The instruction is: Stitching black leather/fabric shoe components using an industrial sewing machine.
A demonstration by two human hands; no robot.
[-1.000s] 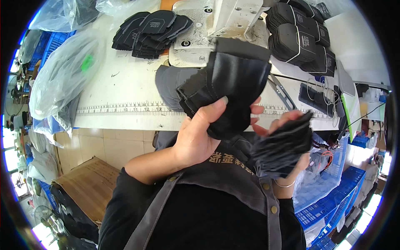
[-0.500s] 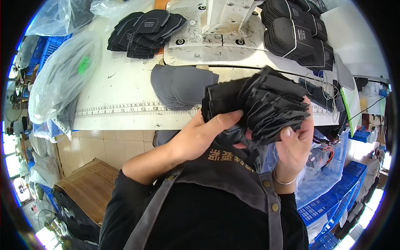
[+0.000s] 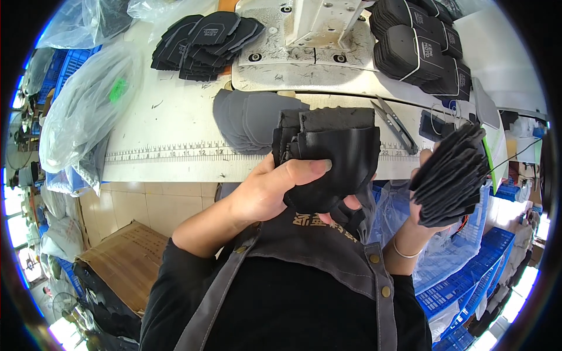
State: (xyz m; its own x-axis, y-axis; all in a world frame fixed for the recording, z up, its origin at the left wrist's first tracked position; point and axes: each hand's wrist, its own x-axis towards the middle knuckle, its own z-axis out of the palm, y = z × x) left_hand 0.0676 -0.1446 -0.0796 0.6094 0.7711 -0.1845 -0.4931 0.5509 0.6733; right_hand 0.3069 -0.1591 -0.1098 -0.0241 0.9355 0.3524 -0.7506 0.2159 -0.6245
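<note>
A bundle of black pieces (image 3: 342, 155) is held in the left hand (image 3: 260, 190), above the front edge of the white table (image 3: 170, 126) and before the wearer's apron (image 3: 310, 234). It is gripped closely: the thumb is laid across the front, and fingertips are seen past the lower right side, so the layers are pinched between. The front is smooth and deep black, with a soft sheen down the middle. Along the top, a duller, rougher strip with a ragged edge is shown. At the left, more layers are stepped unevenly, and the lower part is curved inward to a rounded end.

A thick black stack (image 3: 448, 178) is held in the right hand (image 3: 417, 212), well to the right of the first bundle and beyond the table's front edge. Its many thin layers are turned edge-on and tilted; they are matte, wavy and unevenly aligned, with greyish rims. The fingers are closed around its left side, though most of the hand is hidden by it.

Between the two bundles, a pair of snips (image 3: 395, 128) is laid on the table. Just left of the first bundle, grey rounded pieces (image 3: 254, 120) are fanned out flat, partly over the printed ruler strip (image 3: 193, 153).
</note>
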